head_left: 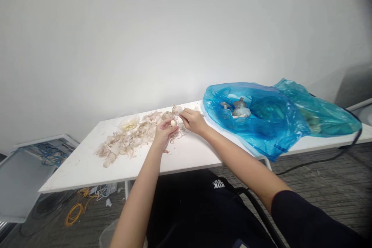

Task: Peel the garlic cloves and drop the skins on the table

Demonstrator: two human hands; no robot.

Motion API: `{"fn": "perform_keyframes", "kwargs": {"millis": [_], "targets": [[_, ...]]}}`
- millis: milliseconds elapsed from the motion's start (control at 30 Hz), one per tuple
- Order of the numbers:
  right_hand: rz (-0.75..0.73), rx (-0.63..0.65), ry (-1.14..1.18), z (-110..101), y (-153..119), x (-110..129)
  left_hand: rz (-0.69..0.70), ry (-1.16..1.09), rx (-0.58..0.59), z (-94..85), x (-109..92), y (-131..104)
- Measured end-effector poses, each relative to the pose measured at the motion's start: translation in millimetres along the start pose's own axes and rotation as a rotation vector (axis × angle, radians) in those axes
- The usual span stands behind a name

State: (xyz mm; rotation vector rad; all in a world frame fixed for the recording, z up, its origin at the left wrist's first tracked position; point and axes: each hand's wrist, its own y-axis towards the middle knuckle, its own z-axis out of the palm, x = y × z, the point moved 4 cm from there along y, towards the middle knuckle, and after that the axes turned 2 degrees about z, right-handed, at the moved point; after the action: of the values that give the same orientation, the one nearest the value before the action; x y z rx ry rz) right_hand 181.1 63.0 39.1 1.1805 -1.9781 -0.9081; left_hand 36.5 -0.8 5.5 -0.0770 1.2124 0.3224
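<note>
A pale garlic clove is pinched between the thumb and fingers of my left hand. Just to the right, my right hand is closed on what looks like a small knife; only a thin bit of it shows, close to the clove. Behind my hands lie garlic bulbs on the white table. A wide heap of garlic skins spreads to the left of my left hand. Peeled cloves sit in a clear bag or container at the heap's back edge.
A blue plastic bag lies open at the right with garlic bulbs inside. Beyond it rests a green plastic bag. A wall stands behind the table. Yellow cable lies on the floor at the left.
</note>
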Motion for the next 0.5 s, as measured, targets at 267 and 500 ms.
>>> {"fn": "perform_keyframes", "kwargs": {"millis": [267, 500], "targets": [[0.020, -0.079, -0.022, -3.3, 1.1, 0.4, 0.021, 0.029, -0.010, 0.0, -0.5, -0.4], [0.118, -0.045, -0.045, -4.6, 1.9, -0.9, 0.095, 0.044, -0.062, -3.0, -0.9, 3.1]]}}
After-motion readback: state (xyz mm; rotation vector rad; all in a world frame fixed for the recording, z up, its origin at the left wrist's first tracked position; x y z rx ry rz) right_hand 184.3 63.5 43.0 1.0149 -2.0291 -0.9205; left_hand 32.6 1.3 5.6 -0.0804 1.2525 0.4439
